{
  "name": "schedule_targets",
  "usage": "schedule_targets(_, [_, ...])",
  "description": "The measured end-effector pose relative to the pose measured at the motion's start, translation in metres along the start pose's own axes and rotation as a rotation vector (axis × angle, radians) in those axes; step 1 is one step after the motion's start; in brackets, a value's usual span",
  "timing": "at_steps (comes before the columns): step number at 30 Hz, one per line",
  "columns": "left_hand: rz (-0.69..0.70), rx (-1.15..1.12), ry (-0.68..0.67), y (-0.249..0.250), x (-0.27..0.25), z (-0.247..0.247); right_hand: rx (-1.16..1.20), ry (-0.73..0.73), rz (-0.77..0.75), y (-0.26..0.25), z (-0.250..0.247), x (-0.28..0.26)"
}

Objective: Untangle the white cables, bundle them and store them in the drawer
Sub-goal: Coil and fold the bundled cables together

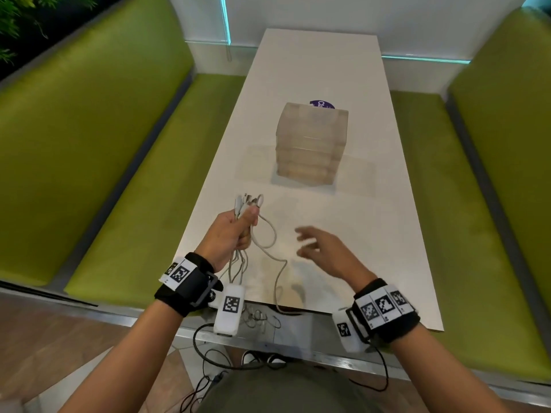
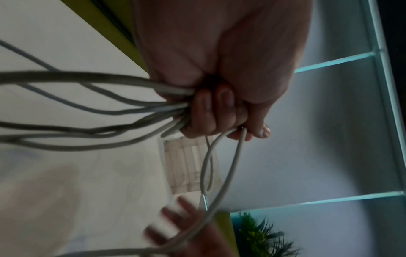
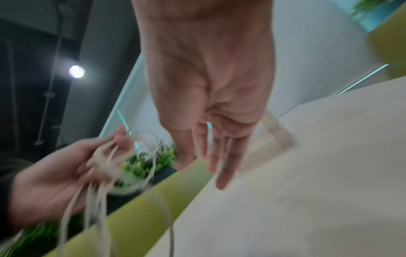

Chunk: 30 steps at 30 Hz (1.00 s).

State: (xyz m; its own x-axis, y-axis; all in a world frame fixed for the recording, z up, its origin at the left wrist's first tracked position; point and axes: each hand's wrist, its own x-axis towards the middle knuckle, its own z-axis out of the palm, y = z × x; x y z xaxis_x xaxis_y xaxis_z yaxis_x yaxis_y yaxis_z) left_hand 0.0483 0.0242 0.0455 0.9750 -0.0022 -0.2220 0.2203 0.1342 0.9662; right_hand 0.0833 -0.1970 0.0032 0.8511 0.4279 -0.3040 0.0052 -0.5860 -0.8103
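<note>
Green booth seats flank the white table [image 1: 343, 70], where the white cables [image 1: 262, 236] are fisted plug-ends-up in the left hand [image 1: 229, 234] while the right hand [image 1: 322, 248] is spread empty beside them, so gathering looks underway, with coiling the dangling lengths likely needed before the drawer unit [image 1: 310, 144] gets opened.

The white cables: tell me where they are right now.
In the head view the white cables are gripped in the left hand above the table's near left edge, short of the drawer unit, loose ends hanging off.

Booth: white table, green benches.
Table [image 1: 343, 73] between benches [image 1: 98, 150]; purple sticker [image 1: 321, 104] far centre; plant [image 1: 18, 16] far left.
</note>
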Motion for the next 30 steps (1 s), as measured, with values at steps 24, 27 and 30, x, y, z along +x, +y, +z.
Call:
schedule_targets(24, [-0.020,0.017,0.034,0.004,0.000,-0.007,-0.302,-0.615,-0.103,0.013,0.034,-0.031])
schedule_targets(27, [-0.013,-0.064,-0.015,0.007,-0.002,-0.002,-0.320,-0.443,-0.102,0.008,0.027,-0.025])
schedule_targets(30, [-0.001,-0.115,-0.064,0.010,-0.003,0.006,-0.135,-0.192,-0.144,-0.012,0.015,-0.018])
